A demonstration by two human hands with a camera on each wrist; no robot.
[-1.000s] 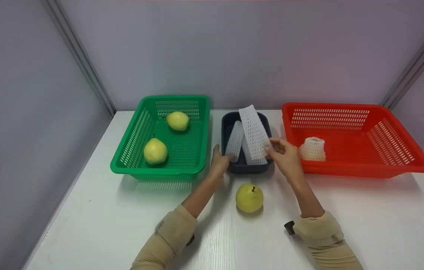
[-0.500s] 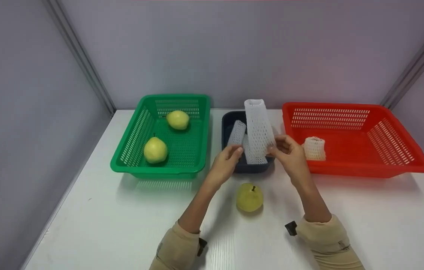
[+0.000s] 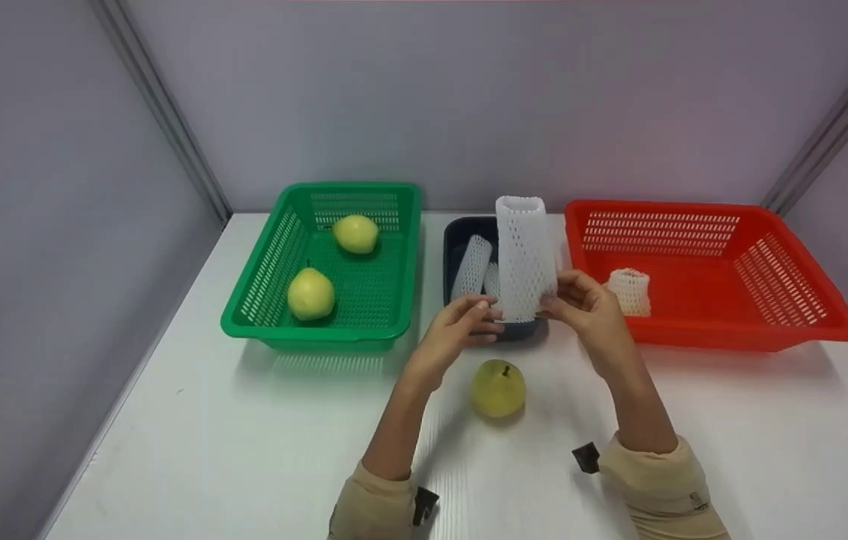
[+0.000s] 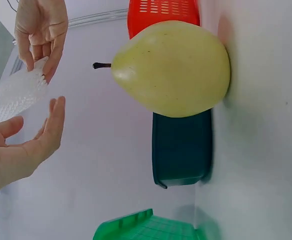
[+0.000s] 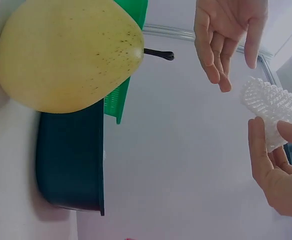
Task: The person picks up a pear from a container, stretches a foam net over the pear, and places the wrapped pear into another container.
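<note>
My right hand (image 3: 594,322) pinches the lower right edge of a white foam fruit net (image 3: 525,259), holding it upright with its top end gaping. My left hand (image 3: 447,337) is beside the net's lower left corner, fingers spread and loosely bent. In the right wrist view, a gap separates this left hand (image 5: 231,37) from the net (image 5: 273,107). Below the hands a yellow-green pear (image 3: 498,388) stands on the table, stem up. Behind the held net, a dark blue box (image 3: 450,259) contains more foam nets (image 3: 473,264), partly hidden.
On the left, a green basket (image 3: 319,334) has two pears (image 3: 311,294) in it. To the right, a red basket (image 3: 723,336) holds a netted item (image 3: 629,292) near its front left corner. Grey walls (image 3: 424,105) enclose the white table (image 3: 244,450).
The right hand has lifted the foam net slightly and turned it more upright, its top end now gaping. My left hand has left the box and come up beside the net.
</note>
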